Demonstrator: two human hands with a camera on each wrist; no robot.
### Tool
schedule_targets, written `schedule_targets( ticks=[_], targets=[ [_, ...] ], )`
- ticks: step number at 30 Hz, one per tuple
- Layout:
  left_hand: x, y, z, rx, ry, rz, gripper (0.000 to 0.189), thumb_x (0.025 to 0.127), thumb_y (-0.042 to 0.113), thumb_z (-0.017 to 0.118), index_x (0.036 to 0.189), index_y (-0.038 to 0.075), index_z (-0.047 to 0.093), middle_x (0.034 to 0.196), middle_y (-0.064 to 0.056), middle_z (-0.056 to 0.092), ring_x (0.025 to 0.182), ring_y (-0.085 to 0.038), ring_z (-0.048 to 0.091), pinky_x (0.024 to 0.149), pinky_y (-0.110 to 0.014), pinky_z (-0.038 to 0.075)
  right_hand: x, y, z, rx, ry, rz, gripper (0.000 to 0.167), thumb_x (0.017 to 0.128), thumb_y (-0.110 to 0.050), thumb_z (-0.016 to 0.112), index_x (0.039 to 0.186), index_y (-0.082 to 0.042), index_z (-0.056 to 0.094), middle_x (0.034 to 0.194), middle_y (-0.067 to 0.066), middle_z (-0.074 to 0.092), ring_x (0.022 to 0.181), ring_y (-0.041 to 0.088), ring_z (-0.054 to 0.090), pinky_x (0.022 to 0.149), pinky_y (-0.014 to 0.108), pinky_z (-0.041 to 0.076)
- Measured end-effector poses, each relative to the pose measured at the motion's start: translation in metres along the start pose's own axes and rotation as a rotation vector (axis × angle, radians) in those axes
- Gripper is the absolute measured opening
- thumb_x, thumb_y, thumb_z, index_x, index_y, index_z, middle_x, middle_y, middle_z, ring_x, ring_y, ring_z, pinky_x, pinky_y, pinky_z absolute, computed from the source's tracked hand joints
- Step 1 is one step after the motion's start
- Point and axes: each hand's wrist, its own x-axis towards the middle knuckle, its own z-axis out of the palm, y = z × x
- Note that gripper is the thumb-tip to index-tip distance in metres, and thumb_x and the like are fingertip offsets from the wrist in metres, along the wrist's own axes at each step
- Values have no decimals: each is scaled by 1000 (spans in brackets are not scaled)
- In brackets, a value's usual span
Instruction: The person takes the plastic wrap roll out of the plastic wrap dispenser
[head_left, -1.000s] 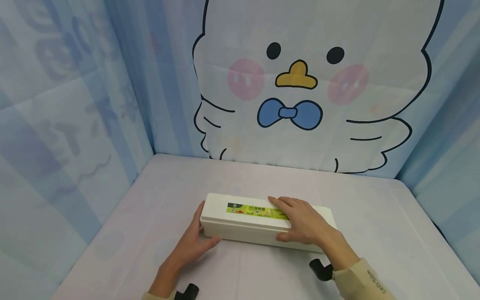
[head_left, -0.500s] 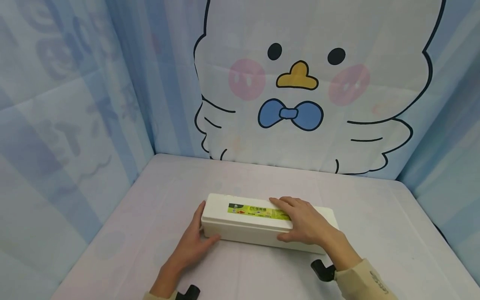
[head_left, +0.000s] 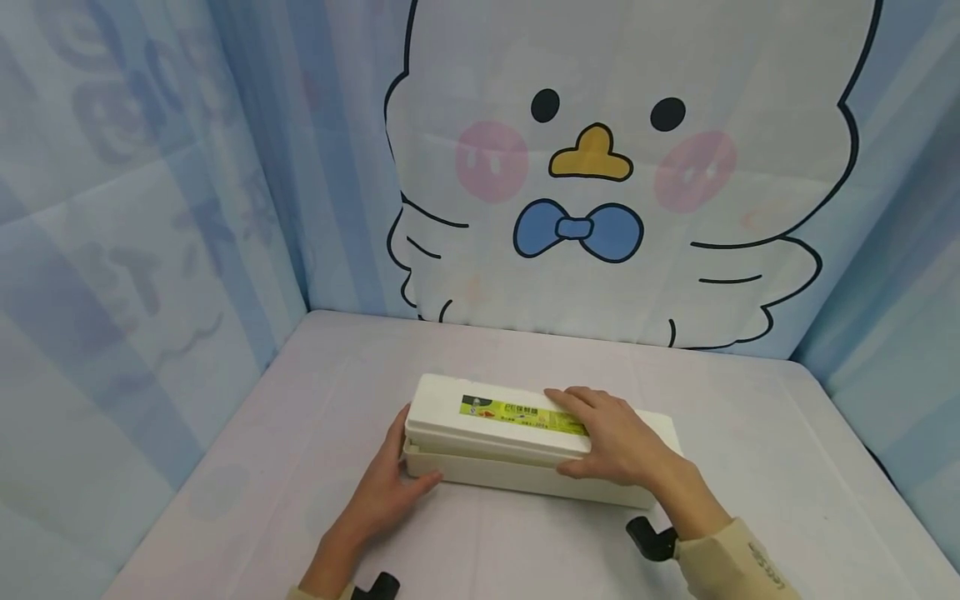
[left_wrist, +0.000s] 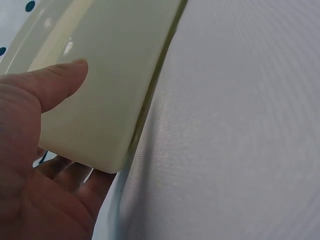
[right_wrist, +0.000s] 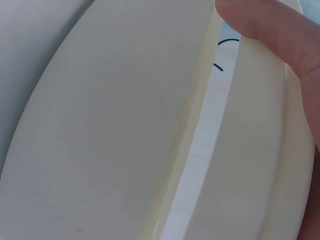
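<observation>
A long cream plastic box [head_left: 517,478] lies on the table, with its lid [head_left: 441,417] raised at the left end. A yellow-green label [head_left: 498,410] is stuck on the lid's top. My right hand [head_left: 618,442] grips the lid across its width, thumb at the near edge and fingers over the top. My left hand [head_left: 386,492] holds the box's left end, with its thumb [left_wrist: 60,82] on the front wall and the fingers round the end. In the right wrist view a gap separates the lid [right_wrist: 250,130] from the box wall [right_wrist: 110,120]. The box's inside is hidden.
A pale cloth covers the table [head_left: 360,358]. Blue and white curtains [head_left: 135,250] stand at the left, back and right, the back one printed with a cartoon bird. A black wrist mount [head_left: 651,539] sits at the right sleeve and another [head_left: 378,586] at the left.
The lid has come up off the box at its left end, opening a gap along the front. My right hand has risen slightly with it; the left hand has stayed in place.
</observation>
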Motion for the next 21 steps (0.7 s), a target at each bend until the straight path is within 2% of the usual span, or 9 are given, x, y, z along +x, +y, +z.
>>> schedule_targets(
  ticks=[7, 13, 21],
  targets=[
    [0, 0, 0, 25, 9, -32, 106, 83, 12, 84, 162, 10, 14, 164, -13, 25, 150, -33, 23, 116, -58, 25, -1, 3, -5, 17, 34, 34, 94, 73, -40, 89, 153, -17, 45, 146, 14, 50, 128, 38, 49, 106, 62, 38],
    [1, 0, 2, 46, 12, -58, 104, 85, 19, 84, 162, 10, 15, 164, -12, 25, 150, -31, 23, 119, -54, 20, -6, 8, -22, 22, 80, 59, 94, 74, -39, 88, 154, -16, 44, 145, 15, 50, 127, 40, 49, 103, 65, 39],
    [2, 1, 0, 59, 14, -5, 93, 92, 28, 77, 161, 7, 18, 163, -17, 27, 149, -36, 24, 119, -55, 19, -18, 16, -48, 17, 126, 91, 95, 77, -42, 86, 156, -15, 39, 147, 18, 47, 128, 44, 47, 100, 68, 39]
  ],
)
